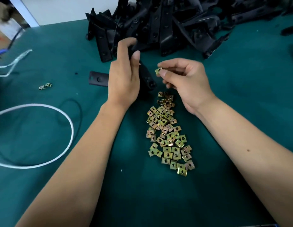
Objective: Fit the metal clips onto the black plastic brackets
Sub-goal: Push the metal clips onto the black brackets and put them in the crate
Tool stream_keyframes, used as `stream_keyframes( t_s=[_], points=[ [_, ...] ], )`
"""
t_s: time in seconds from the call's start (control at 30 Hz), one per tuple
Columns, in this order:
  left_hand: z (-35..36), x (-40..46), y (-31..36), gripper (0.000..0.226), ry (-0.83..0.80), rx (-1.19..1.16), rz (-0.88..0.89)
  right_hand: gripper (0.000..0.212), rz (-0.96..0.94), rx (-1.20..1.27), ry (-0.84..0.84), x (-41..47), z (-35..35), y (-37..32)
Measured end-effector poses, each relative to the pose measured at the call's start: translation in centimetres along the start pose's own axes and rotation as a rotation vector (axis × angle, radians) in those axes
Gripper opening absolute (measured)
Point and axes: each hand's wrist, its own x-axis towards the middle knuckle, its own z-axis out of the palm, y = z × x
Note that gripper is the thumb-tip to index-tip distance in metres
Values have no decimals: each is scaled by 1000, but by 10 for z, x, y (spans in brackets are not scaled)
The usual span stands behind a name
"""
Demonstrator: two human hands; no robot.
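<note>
Head view: a person at a green-topped workbench (224,95), both bare forearms reaching in over the work.
Bracket in hand: a long black plastic bracket (148,78), gripped by the left hand (124,74) with fingers and thumb curled round its upper part; its lower end, with a round hole, points toward the right hand.
Clip in hand: one small square brass-coloured metal clip (158,71), pinched between thumb and fingertips of the right hand (183,79), held just beside the bracket and not yet on it.
Clip supply: a loose scatter of brass-coloured metal clips (168,136) on the cloth between the forearms; two stray clips (45,86) lie well apart to the left.
Bracket supply: a heap of black plastic brackets (167,25) at the far edge; a single flat black bracket piece (98,78) lies beside the left hand.
Risk: the clip could go on skewed or slip from the pinch, judging by the narrow fingertip hold and the bracket's free, unsupported end.
Also present: a looped white cable (67,118) at left.
</note>
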Motion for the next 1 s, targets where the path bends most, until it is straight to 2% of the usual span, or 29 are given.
stream_keyframes(
  t_s=[0.13, 0.4, 1.0],
  points=[
    [16, 8, 3, 35, 12, 36, 9, 18, -23, -70, 12, 1, 5, 1],
    [23, 18, 3, 36, -6, 74, -40, 14, 34, 52, 115, 4, 2, 1],
    [20, 12, 12, 36, -2, 200, -2, 16, 14, -5, 75, 4, 2, -1]
  ],
)
